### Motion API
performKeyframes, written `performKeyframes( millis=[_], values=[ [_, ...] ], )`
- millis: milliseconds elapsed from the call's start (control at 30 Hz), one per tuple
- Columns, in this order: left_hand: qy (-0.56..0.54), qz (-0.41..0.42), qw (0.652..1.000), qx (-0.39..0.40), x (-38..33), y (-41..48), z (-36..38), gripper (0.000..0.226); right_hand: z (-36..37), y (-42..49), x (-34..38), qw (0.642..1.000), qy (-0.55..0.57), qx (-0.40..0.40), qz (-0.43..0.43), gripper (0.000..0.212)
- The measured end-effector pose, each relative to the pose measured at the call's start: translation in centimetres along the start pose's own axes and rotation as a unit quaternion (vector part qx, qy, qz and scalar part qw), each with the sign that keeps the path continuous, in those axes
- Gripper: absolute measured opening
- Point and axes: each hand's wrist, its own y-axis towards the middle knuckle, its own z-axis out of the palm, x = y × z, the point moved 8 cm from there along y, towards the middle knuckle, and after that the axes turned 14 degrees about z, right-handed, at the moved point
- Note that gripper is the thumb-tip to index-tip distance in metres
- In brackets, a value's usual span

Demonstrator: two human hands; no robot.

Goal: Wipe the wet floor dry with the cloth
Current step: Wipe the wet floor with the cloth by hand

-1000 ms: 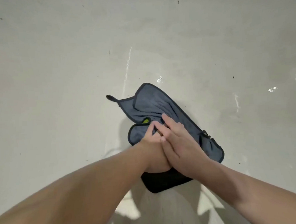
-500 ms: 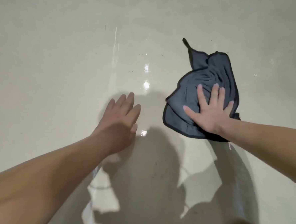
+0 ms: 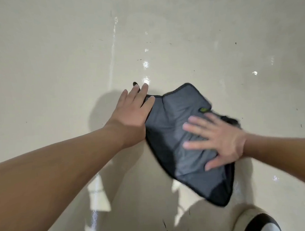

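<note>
Fingers (image 3: 197, 130) of the right hand (image 3: 221, 143) were spread wide and pressed flat on the grey cloth (image 3: 173, 124), palm at its 3 o'clock side, nothing pinched. Left hand (image 3: 130, 115) lay flat at the cloth's 10 o'clock edge, fingers (image 3: 143, 90) straight and close together, the inner one touching the black hem. Cloth sat rumpled on the pale floor (image 3: 56, 67), at 4 o'clock from the view's centre, blurred at its lower hem. Judgement: soft, light and limp, so it would bunch under a push. A broad flat palm over the middle should suit better than a pinch at the hem. Bright glints (image 3: 145, 64) at 12 o'clock of the left hand read as water not yet taken up, so slick footing is likely.
</note>
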Motion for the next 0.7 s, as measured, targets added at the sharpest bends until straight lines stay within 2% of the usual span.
performKeyframes(
  millis=[67, 100, 167, 200, 233, 267, 300, 333, 400, 467, 533, 600, 667, 700],
  values=[
    [-0.006, -0.004, 1.000, 0.004, -0.2, 0.2, -0.1, 0.079, 0.3, 0.1, -8.0, 0.982, 0.035, 0.057, 0.178, 0.097],
    [-0.013, -0.009, 1.000, 0.011, -0.1, 0.3, -0.1, 0.079, 0.4, -0.3, -11.1, 0.948, 0.073, 0.079, 0.298, 0.101],
    [-0.022, -0.021, 0.999, 0.021, 0.2, 0.4, -0.1, 0.079, 0.8, -0.6, -14.3, 0.832, 0.187, 0.107, 0.510, 0.104],
    [-0.026, -0.027, 0.999, 0.025, 0.4, 0.5, -0.2, 0.079, 0.7, 0.0, -14.2, 0.775, 0.239, 0.110, 0.575, 0.103],
    [-0.031, -0.036, 0.999, 0.026, 0.7, 0.5, -0.2, 0.079, 0.2, 1.1, -13.4, 0.733, 0.274, 0.101, 0.615, 0.101],
    [-0.036, -0.047, 0.998, 0.025, 1.0, 0.7, -0.2, 0.079, -0.3, 2.4, -12.5, 0.710, 0.294, 0.086, 0.634, 0.099],
    [-0.041, -0.055, 0.997, 0.023, 1.2, 0.8, -0.2, 0.078, -1.0, 3.9, -11.5, 0.707, 0.296, 0.075, 0.637, 0.096],
    [-0.046, -0.060, 0.997, 0.018, 1.2, 1.1, -0.2, 0.078, -1.6, 5.4, -10.3, 0.724, 0.284, 0.070, 0.625, 0.092],
    [-0.056, -0.062, 0.996, 0.000, 0.9, 1.7, -0.5, 0.080, -2.4, 8.1, -6.7, 0.806, 0.216, 0.059, 0.548, 0.086],
    [-0.065, -0.058, 0.996, -0.017, 0.5, 2.5, -0.8, 0.085, -2.9, 9.4, -1.5, 0.895, 0.150, 0.036, 0.419, 0.088],
    [-0.065, -0.035, 0.997, -0.032, -0.3, 3.5, -1.1, 0.087, -3.2, 8.2, 2.7, 0.958, 0.107, 0.004, 0.268, 0.090],
    [-0.066, -0.007, 0.997, -0.043, -1.3, 4.2, -1.4, 0.086, -2.6, 5.5, 4.8, 0.990, 0.062, -0.013, 0.127, 0.087],
    [-0.059, 0.028, 0.997, -0.047, -2.7, 5.2, -1.4, 0.086, -0.8, 1.4, 4.2, 1.000, 0.023, -0.007, 0.020, 0.084],
    [-0.053, 0.049, 0.996, -0.046, -3.5, 5.9, -1.5, 0.087, 0.4, -0.8, 3.1, 1.000, 0.013, 0.002, -0.007, 0.083]
  ],
)
